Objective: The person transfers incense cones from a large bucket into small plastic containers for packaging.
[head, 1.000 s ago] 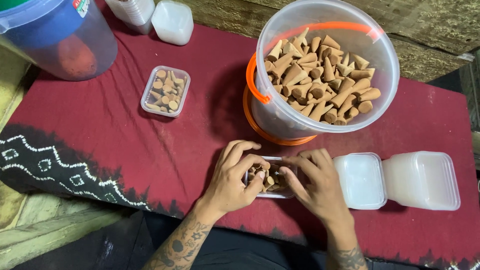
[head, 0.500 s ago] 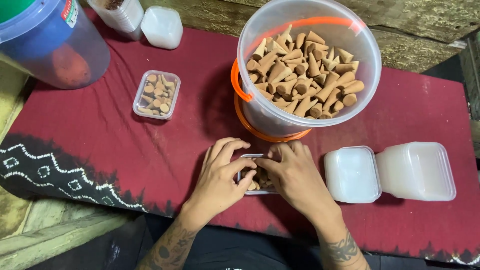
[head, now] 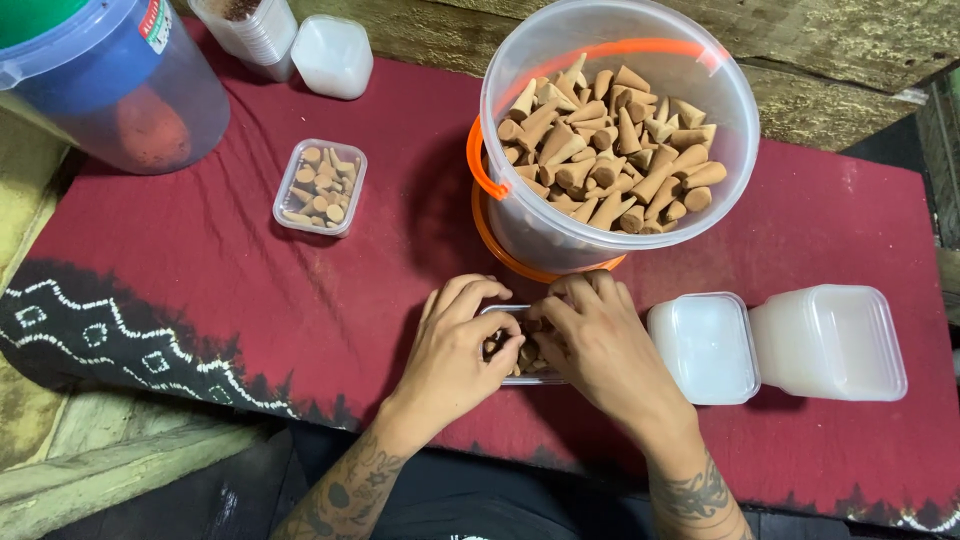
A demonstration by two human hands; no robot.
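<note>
A small clear plastic box (head: pixel 520 378) lies on the red cloth (head: pixel 220 290) just in front of me, mostly covered by both hands. My left hand (head: pixel 455 345) curls over its left side, fingertips touching the brown cones (head: pixel 510 348) inside. My right hand (head: pixel 600 345) covers its right side, fingers bent down onto the cones. Behind the hands stands a big clear bucket (head: pixel 620 130) with an orange handle, filled with several brown cones (head: pixel 610 150).
A filled small box of cones (head: pixel 320 187) sits at the left. White lidded boxes (head: pixel 705 347) and a stack of them (head: pixel 828 342) lie at the right. A blue-lidded tub (head: pixel 110 85), stacked cups (head: pixel 250 35) and another white box (head: pixel 332 55) stand at the back left.
Both hands stay on the small box, fingers shifting slightly over the cones. The view has moved a little, so everything sits a bit further left in the frame.
</note>
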